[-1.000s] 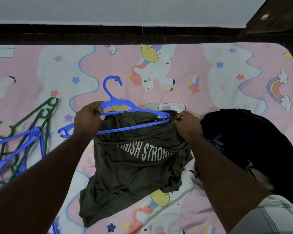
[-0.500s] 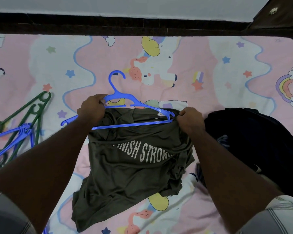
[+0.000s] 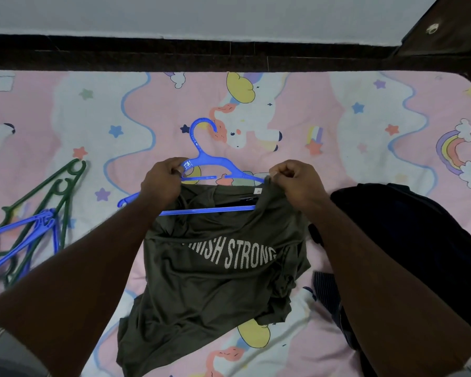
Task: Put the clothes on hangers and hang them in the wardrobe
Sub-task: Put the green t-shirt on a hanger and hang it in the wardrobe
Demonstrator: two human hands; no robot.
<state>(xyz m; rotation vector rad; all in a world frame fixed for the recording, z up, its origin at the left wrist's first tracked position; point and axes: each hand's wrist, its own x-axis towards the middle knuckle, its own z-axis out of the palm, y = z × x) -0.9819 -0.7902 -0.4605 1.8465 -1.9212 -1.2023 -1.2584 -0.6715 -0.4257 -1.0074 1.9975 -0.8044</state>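
on the bed with the pink cartoon-print sheet (image 3: pixel 337 164) lay an olive green t-shirt with pale lettering (image 3: pixel 215 268), collar away from the person. a blue plastic hanger (image 3: pixel 201 161) ran crosswise through its neck. the left hand (image 3: pixel 161 183) gripped the hanger's left shoulder; the right hand (image 3: pixel 297 180) pinched the collar over the right arm, the nearer for tugging fabric on. dark clothes (image 3: pixel 408 240) waited on the right.

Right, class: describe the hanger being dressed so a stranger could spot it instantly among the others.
Start at the pink cartoon bedsheet and find the olive T-shirt at its middle. The blue hanger lies at that shirt's collar, gripped between both hands. Unlike the spare hangers piled at the left edge, it has its right arm tucked inside the shirt.
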